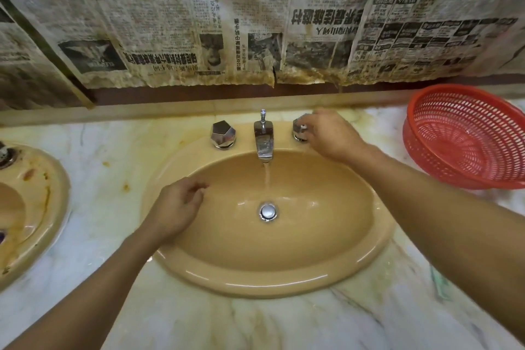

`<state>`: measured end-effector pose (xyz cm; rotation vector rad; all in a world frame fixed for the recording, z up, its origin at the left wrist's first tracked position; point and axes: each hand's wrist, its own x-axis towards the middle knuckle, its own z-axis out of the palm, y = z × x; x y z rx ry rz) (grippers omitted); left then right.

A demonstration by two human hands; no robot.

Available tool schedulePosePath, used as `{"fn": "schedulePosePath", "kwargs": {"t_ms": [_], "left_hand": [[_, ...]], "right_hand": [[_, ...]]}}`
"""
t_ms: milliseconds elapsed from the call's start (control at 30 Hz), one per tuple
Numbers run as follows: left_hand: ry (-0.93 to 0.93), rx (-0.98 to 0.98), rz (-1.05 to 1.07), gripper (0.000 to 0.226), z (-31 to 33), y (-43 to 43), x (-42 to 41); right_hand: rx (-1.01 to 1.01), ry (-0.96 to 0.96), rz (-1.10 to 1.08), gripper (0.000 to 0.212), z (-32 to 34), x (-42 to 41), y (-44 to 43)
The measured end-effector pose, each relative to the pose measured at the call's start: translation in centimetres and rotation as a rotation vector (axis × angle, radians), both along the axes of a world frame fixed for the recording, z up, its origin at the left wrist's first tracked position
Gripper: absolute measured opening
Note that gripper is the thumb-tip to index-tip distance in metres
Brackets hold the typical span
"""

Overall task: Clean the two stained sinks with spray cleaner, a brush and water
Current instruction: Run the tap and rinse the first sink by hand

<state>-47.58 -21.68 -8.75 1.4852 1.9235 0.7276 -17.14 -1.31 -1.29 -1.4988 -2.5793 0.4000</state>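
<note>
1. The right hand's (pixel 331 138) fingers (pixel 320 115) are curled round the right knob (pixel 299 129) and grip it from above and the side. Keep that grip snug, since chrome with water about is likely slippery, and turn in small steps instead of one big twist.
2. The left hand's (pixel 176 210) fingers (pixel 199 188) are loosely curled and hold nothing. The hand lies low over the left slope of the sink (pixel 255 283), well placed to sweep water round the bowl.
3. Water (pixel 267 176) falls from the spout (pixel 264 140) in a thin stream and lands just behind the plug (pixel 267 212). The step looks like setting the flow for a rinse. A moderate flow should suit, strong enough to carry cleaner off but not so strong that it splashes over the rim.
4. The stream only wets the middle, so cup water with the left hand and push it up the walls and along the rim.
5. The left knob (pixel 223 133) is untouched, and one tap seems enough.
6. This bowl looks glossy and free of stains. The second sink (pixel 37 207), at the left edge, shows brown streaks, so roughly half the job seems left.
7. No brush or spray bottle is in view.
8. A red basket (pixel 466 136) sits on the counter (pixel 199 321) to the right, so keep the elbow clear of it.
</note>
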Motion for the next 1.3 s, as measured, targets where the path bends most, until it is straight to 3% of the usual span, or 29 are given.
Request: {"fn": "schedulePosePath", "kwargs": {"t_ms": [67,167,233,433,600,833,1033,1167,1300], "left_hand": [[0.2,0.015,-0.236,0.023,-0.3,-0.9,-1.9],[0.463,0.09,-0.505,0.043,-1.7,-2.1,-4.2],[0.549,0.156,-0.587,0.043,-2.4,-2.7,-5.0],[0.595,0.172,-0.625,0.047,-3.2,-2.9,-5.0],[0.64,0.163,-0.646,0.049,-3.3,-2.8,-5.1],[0.639,0.172,-0.627,0.05,-3.8,-2.7,-5.2],[0.651,0.178,-0.605,0.053,-3.9,-2.5,-5.5],[0.704,0.111,-0.585,0.057,-3.8,-2.3,-5.5],[0.766,0.051,-0.563,0.06,-3.5,-2.7,-4.6]], "right_hand": [[0.092,-0.244,0.192,0.043,0.4,0.3,1.8],[-0.01,-0.524,0.368,0.066,0.1,0.2,4.0],[-0.091,-0.523,0.399,0.063,0.0,-0.1,4.7],[-0.047,-0.578,0.463,0.049,-0.4,-0.3,5.0],[-0.069,-0.527,0.293,0.046,-1.1,-1.0,4.2],[0.058,-0.41,0.034,0.055,-2.7,-3.4,3.7],[0.099,-0.398,-0.016,0.052,-3.0,-3.8,3.5],[-0.049,-0.199,-0.189,0.047,-4.2,-3.6,1.9],[-0.2,0.035,-0.098,0.062,-4.9,-0.9,-0.6]]}}
